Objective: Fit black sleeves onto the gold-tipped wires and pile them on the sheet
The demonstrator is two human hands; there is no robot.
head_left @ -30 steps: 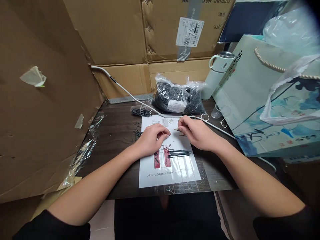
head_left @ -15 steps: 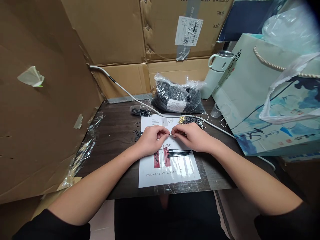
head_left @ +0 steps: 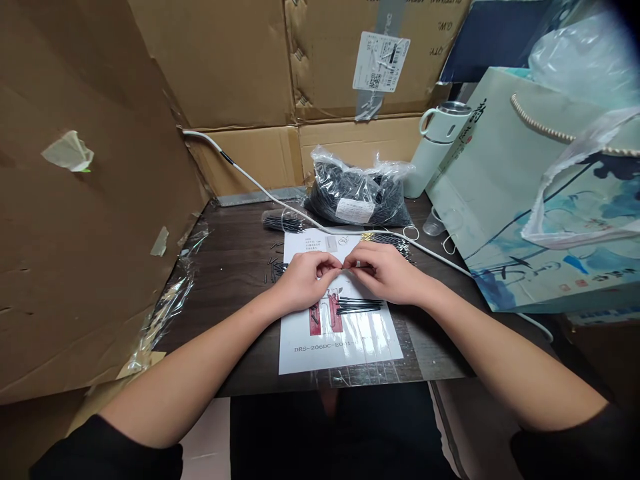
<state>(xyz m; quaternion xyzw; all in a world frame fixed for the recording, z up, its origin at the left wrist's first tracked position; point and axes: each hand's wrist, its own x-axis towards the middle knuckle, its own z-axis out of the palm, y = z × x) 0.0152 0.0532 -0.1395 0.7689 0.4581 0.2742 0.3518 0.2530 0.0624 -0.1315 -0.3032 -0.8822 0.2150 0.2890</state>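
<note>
My left hand (head_left: pixel 306 279) and my right hand (head_left: pixel 387 272) meet fingertip to fingertip over a white instruction sheet (head_left: pixel 340 333) on the dark table. Both pinch a small thin piece between them that is too small to name. Just below the hands a bundle of thin black pins (head_left: pixel 359 306) lies on the sheet beside a red picture. More gold-tipped black pins (head_left: pixel 390 239) lie behind my right hand. Short black pieces (head_left: pixel 274 269) are scattered left of the sheet.
A clear bag of black parts (head_left: pixel 357 195) sits at the back, with a smaller bundle (head_left: pixel 281 223) to its left. A white cable (head_left: pixel 260 188) runs across the table. A pale thermos (head_left: pixel 436 147) and a paper gift bag (head_left: pixel 525 200) stand right. Cardboard boxes (head_left: pixel 90 200) wall the left and back.
My right hand moved left from the gold-tipped pins and joined my left hand at the fingertips. Since half a second ago the hands have hardly shifted.
</note>
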